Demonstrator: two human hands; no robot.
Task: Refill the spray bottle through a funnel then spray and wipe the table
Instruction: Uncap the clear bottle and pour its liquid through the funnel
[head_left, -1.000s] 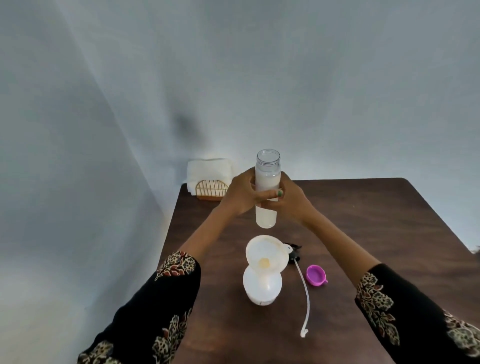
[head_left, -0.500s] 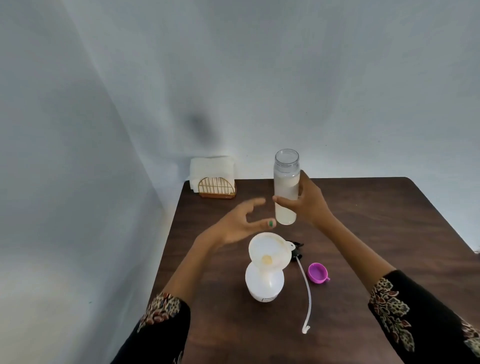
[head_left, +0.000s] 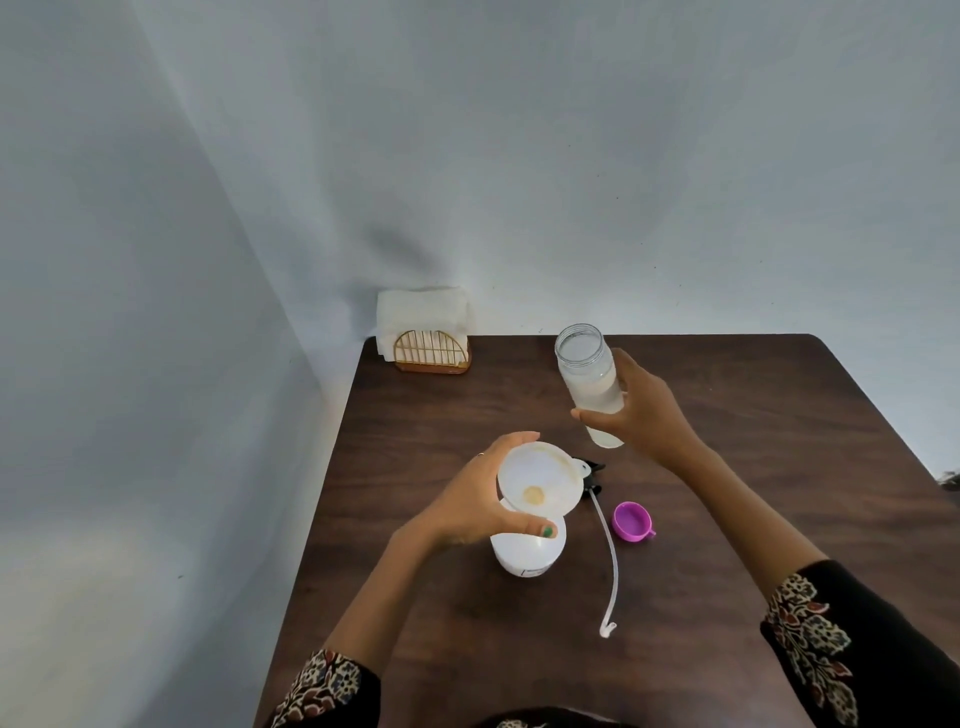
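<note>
Now the funnel (head_left: 540, 486) is sitting in the spray bottle (head_left: 527, 553) mid-bench, the left hand (head_left: 483, 504) having let go of the jar (head_left: 589, 382) to cup it; the right hand (head_left: 641, 415) alone is gripping the jar, readying the pour.

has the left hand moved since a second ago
Yes. The left hand let go of the clear bottle and dropped toward the person, now cupping the funnel.

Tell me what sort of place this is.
Probably a plain room at home, at a dining or side table: a dark wooden table pushed into a bare wall corner, with a napkin holder full of white napkins at its back edge.
</note>
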